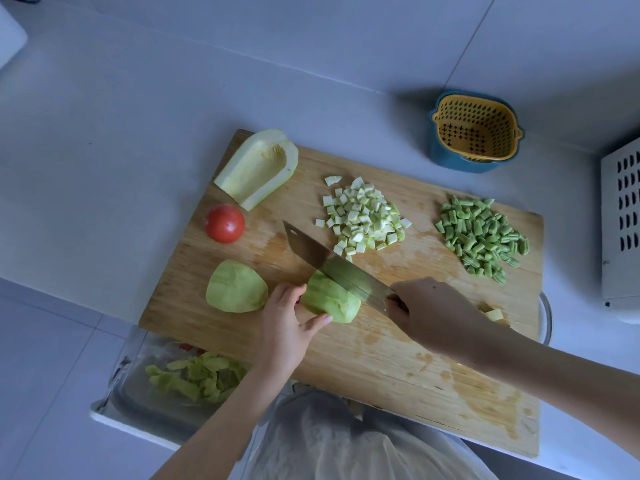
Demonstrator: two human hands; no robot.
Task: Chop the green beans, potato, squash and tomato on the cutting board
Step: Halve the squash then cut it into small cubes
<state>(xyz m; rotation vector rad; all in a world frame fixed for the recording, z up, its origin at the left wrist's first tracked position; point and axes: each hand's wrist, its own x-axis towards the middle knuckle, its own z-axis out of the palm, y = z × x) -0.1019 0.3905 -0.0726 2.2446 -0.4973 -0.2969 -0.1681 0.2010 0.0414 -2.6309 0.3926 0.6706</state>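
On the wooden cutting board (363, 358) my left hand (287, 323) grips a peeled pale-green half (329, 299) of a vegetable. My right hand (436, 313) holds the handle of a cleaver (332, 268), whose blade rests across that half. A second peeled half (237, 286) lies just to the left. A red tomato (224, 223) sits at the board's left edge. A hollowed squash half (258, 168) lies at the far left corner. A pile of diced squash (363, 216) and a pile of chopped green beans (483, 233) lie further back.
A yellow strainer basket in a blue bowl (474, 131) stands beyond the board. A glass dish with green peelings (194, 375) sits under the board's near left corner. A white perforated appliance (621, 230) stands at the right. A glass rim (546, 317) shows by the board's right edge.
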